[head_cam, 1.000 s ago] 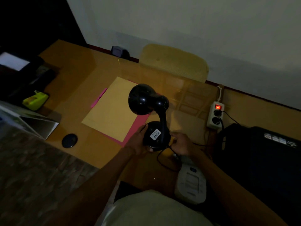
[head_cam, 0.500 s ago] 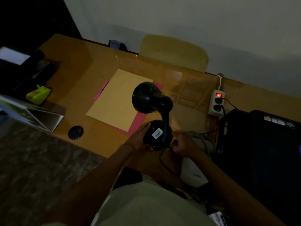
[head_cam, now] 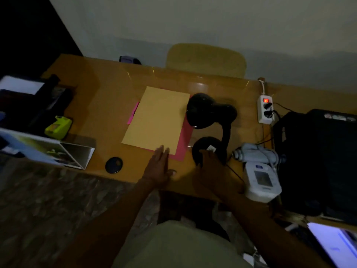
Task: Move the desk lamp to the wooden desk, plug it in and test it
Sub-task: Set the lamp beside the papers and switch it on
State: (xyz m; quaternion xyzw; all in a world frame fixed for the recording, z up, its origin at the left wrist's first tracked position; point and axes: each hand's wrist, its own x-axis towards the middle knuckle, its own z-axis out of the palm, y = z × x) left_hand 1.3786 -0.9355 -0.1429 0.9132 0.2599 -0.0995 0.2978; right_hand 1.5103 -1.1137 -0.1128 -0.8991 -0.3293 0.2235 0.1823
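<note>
Since half a second ago the left hand has let go of the lamp's base and now lies flat, fingers straight and spread a little, palm down on the wooden desk. Its fingertips reach the near edge of the yellow envelope, which lies on a pink sheet. The black desk lamp stands on the desk just to the right of those fingertips, its round base down, its neck curving up and its dark shade turned toward the envelope; the shade shows no light.

The right hand is at the near side of the lamp's base, fingers curved over it and touching it; it is blurred, so whether they actually grip the base cannot be told. A thin black cord runs from the base past this hand's right side.

Right of the right hand sit a white blood pressure monitor and its pale rolled cuff. Beyond them, well past the fingertips, a white power strip lies with its red switch lit and two black plugs in it. Left of the left hand lie a small dark round disc, and farther off a yellow-green tape dispenser.
</note>
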